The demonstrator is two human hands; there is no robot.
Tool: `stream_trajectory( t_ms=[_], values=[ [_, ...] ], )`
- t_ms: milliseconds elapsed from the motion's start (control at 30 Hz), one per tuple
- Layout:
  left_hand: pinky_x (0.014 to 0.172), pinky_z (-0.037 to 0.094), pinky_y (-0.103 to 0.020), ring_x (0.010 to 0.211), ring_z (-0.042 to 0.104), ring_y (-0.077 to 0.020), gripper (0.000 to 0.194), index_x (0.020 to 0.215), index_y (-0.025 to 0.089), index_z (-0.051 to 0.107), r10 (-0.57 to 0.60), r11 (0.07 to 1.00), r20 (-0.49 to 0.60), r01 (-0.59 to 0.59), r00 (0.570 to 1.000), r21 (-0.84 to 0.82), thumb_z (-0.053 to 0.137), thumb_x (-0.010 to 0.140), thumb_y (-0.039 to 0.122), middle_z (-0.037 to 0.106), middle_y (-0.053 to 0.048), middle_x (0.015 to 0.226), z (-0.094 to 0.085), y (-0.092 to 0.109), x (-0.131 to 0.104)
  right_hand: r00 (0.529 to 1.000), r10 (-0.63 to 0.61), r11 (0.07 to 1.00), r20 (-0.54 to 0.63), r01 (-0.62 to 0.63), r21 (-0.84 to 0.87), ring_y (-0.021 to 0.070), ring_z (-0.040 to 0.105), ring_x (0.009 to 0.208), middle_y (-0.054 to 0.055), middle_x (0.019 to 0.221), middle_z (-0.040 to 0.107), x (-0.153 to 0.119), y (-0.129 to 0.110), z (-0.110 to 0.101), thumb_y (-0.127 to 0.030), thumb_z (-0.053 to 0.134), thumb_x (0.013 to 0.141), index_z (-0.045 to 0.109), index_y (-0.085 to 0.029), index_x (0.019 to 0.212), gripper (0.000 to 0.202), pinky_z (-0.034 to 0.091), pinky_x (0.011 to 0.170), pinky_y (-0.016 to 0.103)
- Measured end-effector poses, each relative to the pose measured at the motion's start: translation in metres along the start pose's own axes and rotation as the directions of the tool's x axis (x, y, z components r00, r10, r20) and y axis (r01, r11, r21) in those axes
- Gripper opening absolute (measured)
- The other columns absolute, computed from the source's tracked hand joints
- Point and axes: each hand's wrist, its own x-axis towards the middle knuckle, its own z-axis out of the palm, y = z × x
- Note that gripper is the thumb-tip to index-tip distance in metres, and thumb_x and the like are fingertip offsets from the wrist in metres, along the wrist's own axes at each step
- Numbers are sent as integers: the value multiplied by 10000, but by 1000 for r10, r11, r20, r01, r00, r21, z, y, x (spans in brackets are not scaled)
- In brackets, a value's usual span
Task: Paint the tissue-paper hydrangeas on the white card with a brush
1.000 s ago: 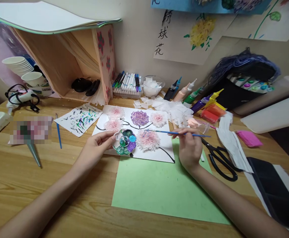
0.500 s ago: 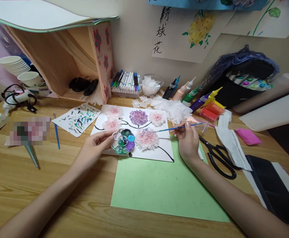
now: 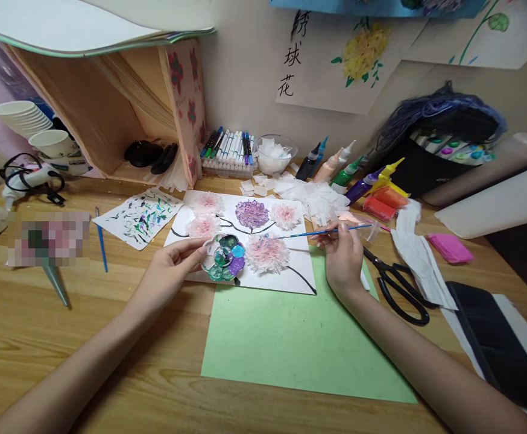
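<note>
My left hand (image 3: 177,264) grips the edge of a flower-shaped paint palette (image 3: 224,259) whose wells hold green, blue and purple paint. In my right hand (image 3: 343,256) is a thin blue paintbrush (image 3: 318,231), pinched between the fingers. Its tip is at the upper part of a pink and white tissue-paper flower (image 3: 270,253), where some blue paint shows. That flower is on a white sheet (image 3: 299,271) with black painted stems, a purple flower (image 3: 252,214) and several other pink ones. The palette covers part of the sheet's lower left.
Green paper (image 3: 299,349) lies under the white sheet. Black scissors (image 3: 401,286) rest at right. Behind are tissue scraps (image 3: 309,196), paint bottles (image 3: 358,187) and a marker box (image 3: 230,154). A paint-marked paper (image 3: 141,217) and another brush (image 3: 101,244) lie at left.
The brush tip has shifted slightly to the left and up on the pink flower. Both hands keep their holds, and the palette stays in nearly the same place.
</note>
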Motion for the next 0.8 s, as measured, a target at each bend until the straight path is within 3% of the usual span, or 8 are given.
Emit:
stream_trajectory(
  t_ms=[233, 400, 600, 800],
  values=[
    [765, 554, -279, 946, 654, -216, 443, 1042, 218, 720, -14, 1000, 13, 14, 1000, -20, 711, 693, 492, 726, -57, 1070, -1, 0, 0, 999, -27, 1000, 22, 27, 12, 101, 567, 576, -39, 652, 552, -2, -3, 1, -484, 520, 846, 547, -219, 758, 281, 415, 543, 234],
    [769, 554, -270, 946, 655, -212, 443, 1041, 214, 718, -17, 999, 12, 17, 1000, -36, 714, 692, 487, 729, -54, 1061, -1, 0, -1, 997, -63, 998, -44, 64, 19, 103, 553, 574, -31, 689, 549, -4, -5, 2, -478, 521, 840, 532, -216, 737, 282, 397, 524, 243],
    [765, 560, -285, 952, 654, -226, 462, 1039, 200, 718, -7, 999, 14, 7, 1000, -35, 710, 689, 502, 731, -60, 1051, -1, 0, -1, 978, -209, 977, 22, 208, 37, 125, 570, 617, -13, 704, 553, -10, -8, 4, -381, 493, 876, 552, -225, 734, 218, 427, 562, 275],
    [762, 559, -259, 962, 651, -210, 432, 1039, 216, 716, -9, 1000, 15, 9, 1000, -26, 704, 705, 489, 727, -40, 1073, -2, 0, -1, 922, -384, 923, 55, 385, -2, 141, 584, 624, -8, 684, 553, -13, -6, 3, -325, 452, 909, 547, -214, 746, 219, 419, 557, 295]
  ],
)
